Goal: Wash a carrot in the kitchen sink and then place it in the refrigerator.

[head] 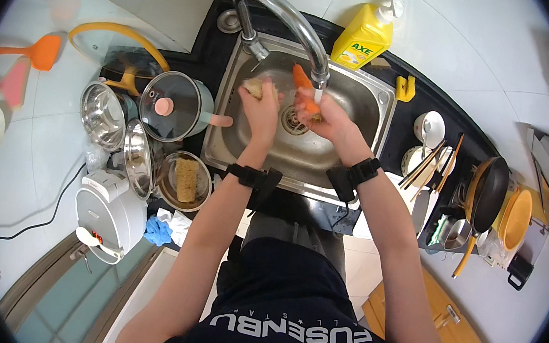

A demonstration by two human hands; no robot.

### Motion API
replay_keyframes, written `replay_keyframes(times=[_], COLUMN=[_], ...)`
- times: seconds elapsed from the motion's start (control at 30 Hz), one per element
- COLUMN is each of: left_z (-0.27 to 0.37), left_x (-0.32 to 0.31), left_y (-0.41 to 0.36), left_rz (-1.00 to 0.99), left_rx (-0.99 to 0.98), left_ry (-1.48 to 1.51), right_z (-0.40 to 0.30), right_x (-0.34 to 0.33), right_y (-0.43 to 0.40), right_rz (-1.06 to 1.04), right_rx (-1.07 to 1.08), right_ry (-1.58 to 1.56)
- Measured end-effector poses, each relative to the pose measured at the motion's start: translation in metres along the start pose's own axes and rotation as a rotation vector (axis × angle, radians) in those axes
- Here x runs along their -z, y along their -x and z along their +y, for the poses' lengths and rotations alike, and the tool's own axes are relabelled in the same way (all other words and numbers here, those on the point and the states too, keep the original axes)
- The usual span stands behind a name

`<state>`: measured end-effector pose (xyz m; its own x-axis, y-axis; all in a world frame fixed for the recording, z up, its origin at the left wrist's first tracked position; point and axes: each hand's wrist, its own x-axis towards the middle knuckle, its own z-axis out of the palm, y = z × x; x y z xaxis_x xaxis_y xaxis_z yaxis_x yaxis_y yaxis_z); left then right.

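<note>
Over the stainless-steel sink (351, 149), my right hand (327, 114) grips an orange carrot (303, 79) close under the faucet spout. Water (318, 95) runs from the spout of the chrome faucet (299, 17) onto the carrot and my fingers. To the left of the carrot, my left hand (262, 111) is closed around a pale tan scrubber (254, 87), probably a piece of loofah; it is blurred and partly hidden by the fingers. The two hands are apart. Below them, the drain strainer (295, 121) shows in the basin.
A yellow dish-soap bottle (364, 34) and a yellow sponge (405, 88) stand behind the sink. Left are a lidded pot (171, 107), its handle reaching over the rim, a bowl holding a loofah (186, 180) and a rice cooker (109, 215). Chopsticks (423, 166) and a frying pan (489, 194) are right.
</note>
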<state>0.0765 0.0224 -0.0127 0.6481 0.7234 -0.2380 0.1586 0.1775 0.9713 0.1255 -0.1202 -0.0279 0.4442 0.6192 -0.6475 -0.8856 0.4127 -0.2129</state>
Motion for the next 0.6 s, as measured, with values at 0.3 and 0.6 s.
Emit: replay_keyframes(times=[0.3, 0.6], left_z=[-0.043, -0.096], left_x=[-0.028, -0.043], left_y=[0.005, 0.025], left_rz=[-0.576, -0.530], left_rx=[0.757, 0.480], left_ry=[0.493, 0.209], right_z=[0.002, -0.003], right_x=[-0.002, 0.010], right_y=[0.053, 0.088], right_rz=[0.332, 0.454], right_rx=[0.031, 0.174], right_ry=[0.520, 0.714])
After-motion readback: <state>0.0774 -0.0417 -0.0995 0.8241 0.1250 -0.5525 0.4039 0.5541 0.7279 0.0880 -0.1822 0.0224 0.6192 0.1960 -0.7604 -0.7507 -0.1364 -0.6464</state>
